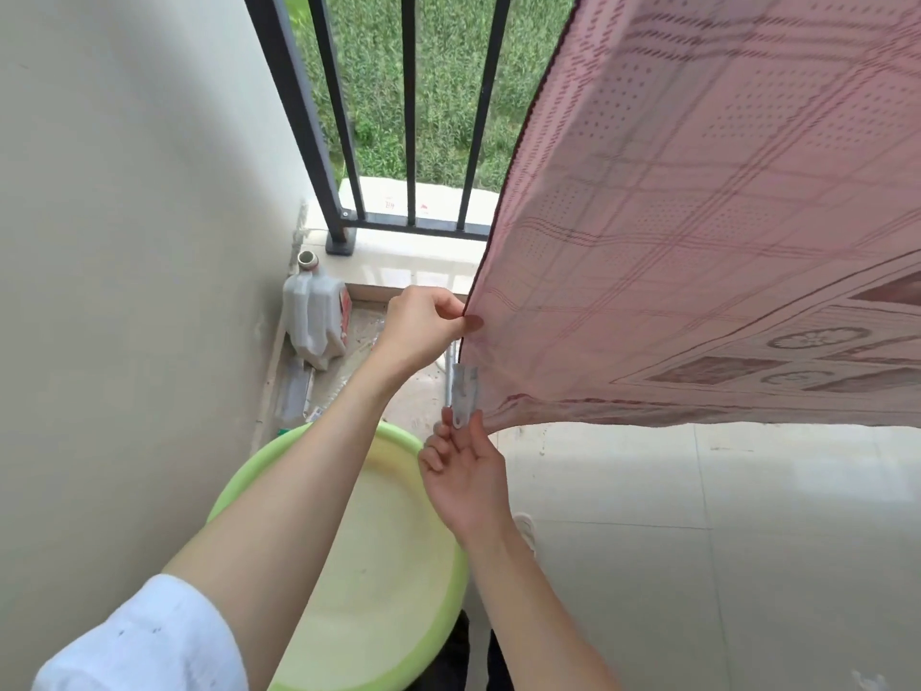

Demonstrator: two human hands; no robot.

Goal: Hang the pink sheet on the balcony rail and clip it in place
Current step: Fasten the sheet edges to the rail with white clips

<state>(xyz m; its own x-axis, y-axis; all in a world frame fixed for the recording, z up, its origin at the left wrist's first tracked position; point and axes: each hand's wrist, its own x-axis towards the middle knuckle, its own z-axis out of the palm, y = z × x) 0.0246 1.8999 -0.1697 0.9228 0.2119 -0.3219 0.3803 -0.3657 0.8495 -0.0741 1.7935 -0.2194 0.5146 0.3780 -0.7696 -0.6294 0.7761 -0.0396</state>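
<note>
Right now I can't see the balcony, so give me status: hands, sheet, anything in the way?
Left hand pinching pink sheet edge. Right hand holding clip at the edge below. Green basin underfoot.

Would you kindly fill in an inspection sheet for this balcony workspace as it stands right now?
Surface: pale tiled floor, grimy near the wall corner.
Job's things: pink sheet hangs down in front of the black railing; a pale clip sits at its left edge near the lower corner.
Clutter: green basin on the floor; white plastic jug and litter in the corner.
Hands: left hand pinches the sheet's edge; right hand holds the clip's lower end in its fingertips.
Cables: nothing seen.
Surroundings: plain wall on the left, grass beyond the bars.
</note>
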